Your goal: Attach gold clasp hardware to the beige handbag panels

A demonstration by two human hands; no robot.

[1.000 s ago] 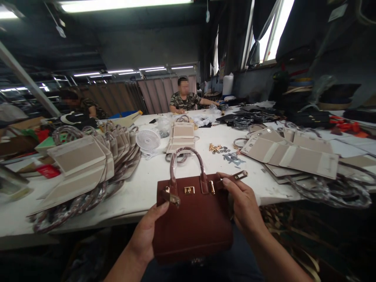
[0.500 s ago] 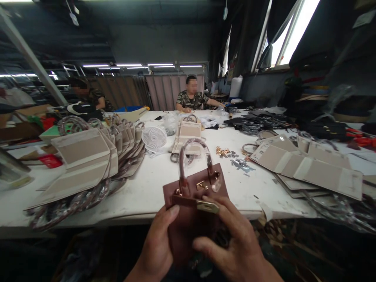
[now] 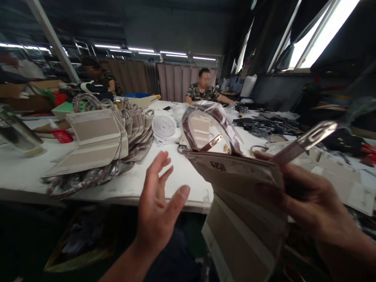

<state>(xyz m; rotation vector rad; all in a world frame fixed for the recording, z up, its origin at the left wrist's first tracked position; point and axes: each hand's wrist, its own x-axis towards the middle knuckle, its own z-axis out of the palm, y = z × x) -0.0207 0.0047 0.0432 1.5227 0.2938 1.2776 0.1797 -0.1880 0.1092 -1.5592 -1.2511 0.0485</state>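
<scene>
My right hand [image 3: 308,196] grips a small handbag [image 3: 243,203] at its right side, lifted up in front of me. The bag is turned so its beige inside faces me, and its plastic-wrapped brown handle [image 3: 211,121] arches over the top. A strap with a gold metal tip [image 3: 311,139] sticks out to the upper right above my fingers. My left hand [image 3: 158,203] hovers open to the left of the bag, fingers spread, touching nothing.
A long white table [image 3: 88,172] carries a row of unfinished beige bags [image 3: 102,137] on the left, a small white fan [image 3: 163,127], and flat beige bag panels [image 3: 349,184] on the right. People sit at the far end [image 3: 204,90] and at the far left [image 3: 96,76].
The bag has been lifted and flipped from its brown outside to its beige inside. My left hand has let go of it and opened. The view has swung up and to the left.
</scene>
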